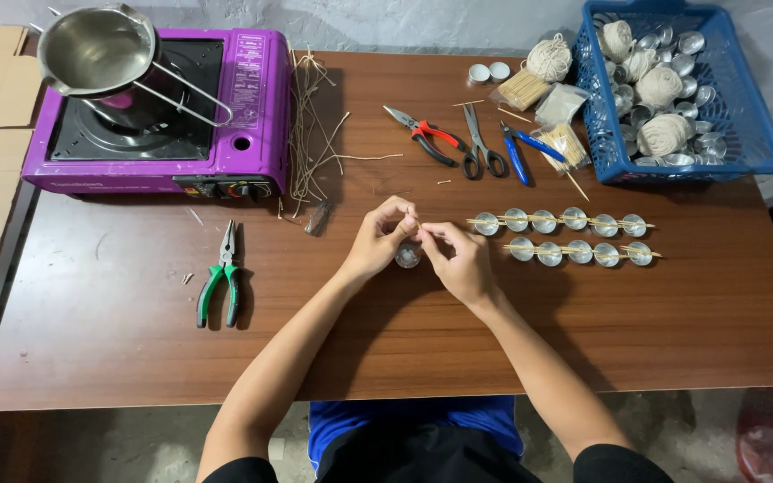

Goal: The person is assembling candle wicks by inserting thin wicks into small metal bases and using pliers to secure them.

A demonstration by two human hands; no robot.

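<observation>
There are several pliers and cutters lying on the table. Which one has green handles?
The green-handled pliers lie alone on the table's left side, below the purple stove. The others sit grouped beyond the hands: red-handled pliers, black scissors and blue-handled cutters.

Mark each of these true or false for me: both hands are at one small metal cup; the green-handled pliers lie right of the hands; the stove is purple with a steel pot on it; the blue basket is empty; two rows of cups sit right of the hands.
1. Both hands, left hand and right hand, meet at one small metal cup: true.
2. The green-handled pliers lie right of the hands: false, they lie to the left.
3. The stove is purple with a steel pot on it: true.
4. The blue basket is empty: false, it holds twine balls and metal cups.
5. Two rows of cups sit right of the hands: true.
</observation>
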